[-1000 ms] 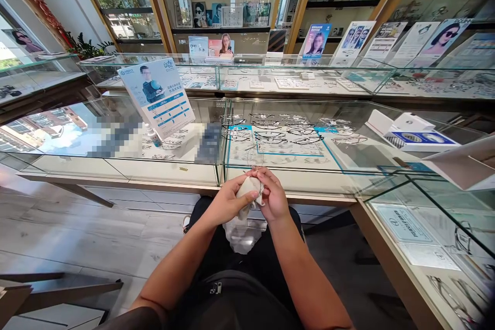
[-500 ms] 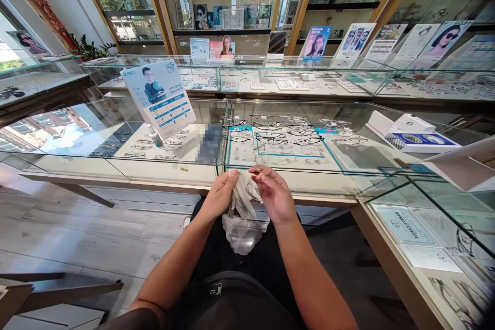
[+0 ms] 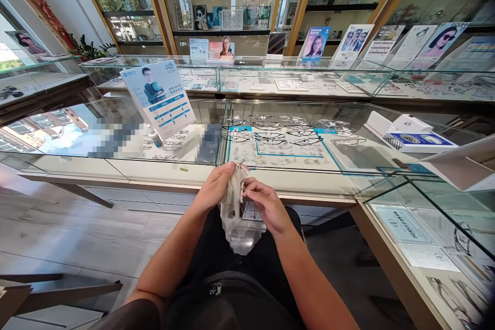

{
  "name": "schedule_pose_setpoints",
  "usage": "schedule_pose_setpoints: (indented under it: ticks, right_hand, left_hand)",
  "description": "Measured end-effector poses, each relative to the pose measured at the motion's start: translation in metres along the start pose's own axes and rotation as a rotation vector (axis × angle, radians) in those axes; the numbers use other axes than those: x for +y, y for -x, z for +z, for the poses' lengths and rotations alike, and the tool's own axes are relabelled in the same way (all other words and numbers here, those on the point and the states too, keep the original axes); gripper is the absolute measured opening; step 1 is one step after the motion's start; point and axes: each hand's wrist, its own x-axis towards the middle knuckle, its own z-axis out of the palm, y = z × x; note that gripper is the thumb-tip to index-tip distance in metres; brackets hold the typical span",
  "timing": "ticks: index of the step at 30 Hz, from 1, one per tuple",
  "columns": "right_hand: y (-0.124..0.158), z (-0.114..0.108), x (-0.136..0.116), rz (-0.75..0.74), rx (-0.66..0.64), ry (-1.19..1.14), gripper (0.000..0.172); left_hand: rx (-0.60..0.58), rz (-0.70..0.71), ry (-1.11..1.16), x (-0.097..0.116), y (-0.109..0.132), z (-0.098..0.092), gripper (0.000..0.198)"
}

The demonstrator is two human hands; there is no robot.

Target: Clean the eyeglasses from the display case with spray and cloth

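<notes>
I sit in front of a glass display counter (image 3: pixel 294 180). My left hand (image 3: pixel 215 187) pinches a pale cleaning cloth (image 3: pixel 231 197) that hangs down from its fingers. My right hand (image 3: pixel 266 205) is closed on a thin-framed pair of glasses (image 3: pixel 244 191), held against the cloth. The frame is fine and partly hidden by the cloth and my fingers. A white plastic bag or second cloth (image 3: pixel 242 234) lies on my lap below the hands.
The counter holds several rows of glasses (image 3: pixel 286 136) under glass. A blue-and-white leaflet stand (image 3: pixel 158 97) and a small bottle (image 3: pixel 155 138) sit on top at the left. An open white box (image 3: pixel 410 131) rests at the right. More cases and shelves stand behind.
The cloth was bunched round the glasses between both hands; now it hangs loose from my left hand, and both hands have shifted slightly left with the frame turned.
</notes>
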Motion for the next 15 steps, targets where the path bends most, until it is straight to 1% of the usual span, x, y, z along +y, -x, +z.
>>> schedule_pose_setpoints:
  ticks: [2,4,8,11,15]
  right_hand:
    - [0.0001,0.0018,-0.0010,-0.011,-0.002,-0.007,0.018]
    - [-0.0004,0.0033,-0.0024,-0.034,0.013,-0.010,0.018]
    - [-0.0016,0.0035,-0.0044,-0.062,0.039,-0.015,0.018]
    - [-0.0019,0.0018,-0.0047,-0.079,0.048,0.001,0.016]
    - [-0.0007,0.0000,-0.0047,-0.092,0.044,0.050,0.016]
  left_hand:
    - [-0.031,-0.011,0.000,-0.0006,-0.0002,0.0010,0.065]
    - [-0.036,-0.004,0.011,-0.0034,-0.0003,0.0025,0.058]
    - [0.014,-0.002,0.065,-0.0079,0.0012,0.0060,0.049]
    - [0.027,-0.016,0.109,-0.0079,0.0032,0.0071,0.049]
    - [0.037,-0.039,0.073,-0.0077,0.0055,0.0044,0.045]
